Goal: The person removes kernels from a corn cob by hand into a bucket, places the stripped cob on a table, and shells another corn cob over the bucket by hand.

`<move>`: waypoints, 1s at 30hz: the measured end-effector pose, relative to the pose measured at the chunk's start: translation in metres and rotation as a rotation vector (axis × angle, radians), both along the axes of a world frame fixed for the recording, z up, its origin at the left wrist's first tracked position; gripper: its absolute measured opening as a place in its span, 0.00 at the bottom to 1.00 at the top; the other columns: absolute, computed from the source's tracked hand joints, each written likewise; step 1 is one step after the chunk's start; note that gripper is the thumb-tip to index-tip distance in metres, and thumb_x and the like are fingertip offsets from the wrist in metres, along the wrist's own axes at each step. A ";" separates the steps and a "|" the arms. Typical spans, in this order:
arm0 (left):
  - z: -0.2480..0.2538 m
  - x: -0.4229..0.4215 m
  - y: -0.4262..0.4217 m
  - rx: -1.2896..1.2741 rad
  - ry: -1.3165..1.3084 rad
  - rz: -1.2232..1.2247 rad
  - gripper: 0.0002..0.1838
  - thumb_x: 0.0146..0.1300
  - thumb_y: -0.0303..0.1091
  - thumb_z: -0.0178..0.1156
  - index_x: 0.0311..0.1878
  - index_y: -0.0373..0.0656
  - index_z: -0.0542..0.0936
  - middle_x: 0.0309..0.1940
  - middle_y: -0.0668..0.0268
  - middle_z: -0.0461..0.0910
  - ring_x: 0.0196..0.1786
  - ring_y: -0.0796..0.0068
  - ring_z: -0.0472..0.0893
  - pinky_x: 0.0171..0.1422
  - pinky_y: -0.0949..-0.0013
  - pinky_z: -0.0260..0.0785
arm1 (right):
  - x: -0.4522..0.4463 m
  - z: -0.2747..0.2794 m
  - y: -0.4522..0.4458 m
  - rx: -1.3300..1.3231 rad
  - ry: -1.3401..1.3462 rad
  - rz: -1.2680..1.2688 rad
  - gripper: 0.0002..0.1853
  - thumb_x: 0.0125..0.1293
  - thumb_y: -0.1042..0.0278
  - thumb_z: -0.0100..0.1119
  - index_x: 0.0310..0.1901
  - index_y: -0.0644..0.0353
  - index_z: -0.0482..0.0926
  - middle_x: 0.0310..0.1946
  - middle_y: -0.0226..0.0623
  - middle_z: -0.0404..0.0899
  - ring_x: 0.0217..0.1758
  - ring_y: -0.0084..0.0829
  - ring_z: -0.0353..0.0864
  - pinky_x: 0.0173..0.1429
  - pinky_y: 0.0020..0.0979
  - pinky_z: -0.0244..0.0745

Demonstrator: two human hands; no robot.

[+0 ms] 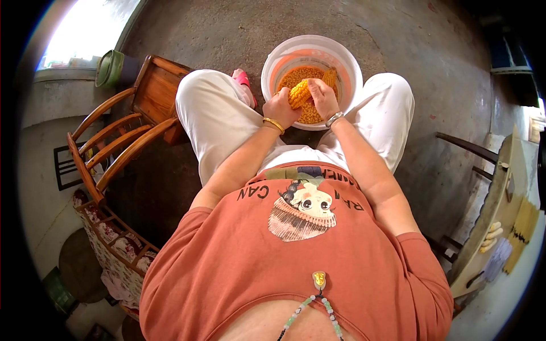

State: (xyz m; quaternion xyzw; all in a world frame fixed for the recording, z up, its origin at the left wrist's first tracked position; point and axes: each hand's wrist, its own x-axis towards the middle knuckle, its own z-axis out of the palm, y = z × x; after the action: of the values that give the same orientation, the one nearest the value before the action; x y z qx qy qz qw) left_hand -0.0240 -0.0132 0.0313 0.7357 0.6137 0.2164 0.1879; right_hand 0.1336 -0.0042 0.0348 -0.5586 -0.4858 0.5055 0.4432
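Between my knees stands a white bucket [352, 71] with loose yellow kernels [310, 115] inside. Over it, a yellow corn cob [299, 94] is held between both hands. My left hand [281, 108], with a gold bracelet at the wrist, is closed round the cob's lower left end. My right hand [323, 98], with a silver bracelet, has its fingers bent and pressed against the cob's upper right part. Another cob [329, 77] leans inside the bucket behind my right hand.
A wooden chair [161, 91] stands close on the left, with a green container [110, 68] behind it. A table [483, 210] on the right bears gloves [491, 237]. My foot in a pink sandal [243, 79] is left of the bucket.
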 end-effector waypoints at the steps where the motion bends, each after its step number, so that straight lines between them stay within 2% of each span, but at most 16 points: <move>1: 0.000 0.000 0.000 -0.006 0.007 -0.004 0.23 0.39 0.43 0.71 0.39 0.47 0.73 0.32 0.62 0.81 0.36 0.58 0.82 0.37 0.57 0.75 | -0.002 -0.010 0.000 0.049 -0.029 -0.006 0.28 0.73 0.44 0.42 0.44 0.67 0.77 0.29 0.42 0.80 0.30 0.31 0.80 0.36 0.31 0.74; 2: 0.000 0.000 0.000 -0.012 0.014 -0.008 0.23 0.39 0.44 0.71 0.38 0.47 0.73 0.31 0.62 0.81 0.36 0.58 0.82 0.37 0.57 0.74 | -0.002 -0.020 0.001 0.099 -0.058 -0.012 0.28 0.73 0.44 0.42 0.44 0.67 0.77 0.29 0.43 0.79 0.32 0.34 0.80 0.38 0.33 0.74; 3: 0.001 0.000 0.000 -0.018 0.021 -0.012 0.23 0.40 0.44 0.71 0.38 0.47 0.73 0.31 0.61 0.81 0.36 0.58 0.82 0.36 0.57 0.74 | -0.001 -0.022 0.001 0.051 -0.081 -0.013 0.26 0.74 0.47 0.41 0.43 0.67 0.76 0.31 0.50 0.79 0.37 0.45 0.80 0.42 0.38 0.73; 6: 0.005 0.002 -0.001 -0.017 0.011 -0.026 0.26 0.39 0.42 0.73 0.42 0.46 0.74 0.32 0.57 0.82 0.37 0.55 0.82 0.39 0.56 0.75 | -0.002 -0.026 0.000 0.070 -0.180 -0.075 0.25 0.74 0.49 0.41 0.43 0.66 0.76 0.33 0.54 0.79 0.38 0.53 0.79 0.43 0.40 0.73; 9: 0.007 0.003 -0.001 -0.043 0.021 -0.028 0.25 0.39 0.43 0.73 0.41 0.46 0.74 0.32 0.57 0.81 0.37 0.55 0.82 0.39 0.56 0.75 | -0.004 -0.021 -0.001 0.023 -0.196 -0.107 0.24 0.74 0.50 0.40 0.42 0.66 0.77 0.34 0.55 0.79 0.41 0.55 0.78 0.44 0.42 0.73; 12: 0.006 0.004 -0.001 -0.056 0.031 -0.014 0.24 0.40 0.43 0.72 0.40 0.46 0.73 0.31 0.58 0.81 0.37 0.55 0.82 0.38 0.56 0.75 | -0.006 -0.010 -0.003 0.062 -0.268 -0.142 0.25 0.75 0.50 0.39 0.41 0.66 0.77 0.34 0.55 0.79 0.40 0.54 0.78 0.43 0.41 0.73; 21: 0.001 0.005 -0.004 0.019 0.060 -0.048 0.24 0.41 0.44 0.71 0.37 0.46 0.71 0.32 0.61 0.80 0.35 0.58 0.82 0.35 0.57 0.74 | -0.006 -0.035 0.002 0.081 -0.218 -0.195 0.25 0.75 0.50 0.38 0.41 0.64 0.80 0.33 0.50 0.81 0.39 0.48 0.79 0.46 0.39 0.73; 27: 0.003 0.007 -0.006 0.019 0.088 -0.038 0.25 0.40 0.43 0.72 0.39 0.46 0.71 0.32 0.62 0.80 0.35 0.58 0.82 0.34 0.57 0.74 | -0.003 -0.032 0.004 0.004 -0.085 -0.188 0.29 0.75 0.47 0.36 0.37 0.62 0.83 0.32 0.42 0.82 0.36 0.37 0.80 0.45 0.34 0.73; 30: 0.007 0.006 -0.007 0.024 0.068 -0.053 0.25 0.41 0.44 0.71 0.39 0.46 0.71 0.31 0.61 0.80 0.35 0.58 0.82 0.34 0.57 0.74 | -0.001 -0.023 0.007 -0.201 0.170 -0.208 0.32 0.74 0.41 0.36 0.36 0.63 0.83 0.32 0.37 0.83 0.34 0.29 0.79 0.42 0.30 0.74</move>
State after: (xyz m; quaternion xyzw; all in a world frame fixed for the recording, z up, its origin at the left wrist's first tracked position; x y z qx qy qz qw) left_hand -0.0184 -0.0201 0.0380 0.7606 0.5975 0.1937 0.1639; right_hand 0.1328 0.0028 0.0117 -0.6028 -0.3330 0.5483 0.4744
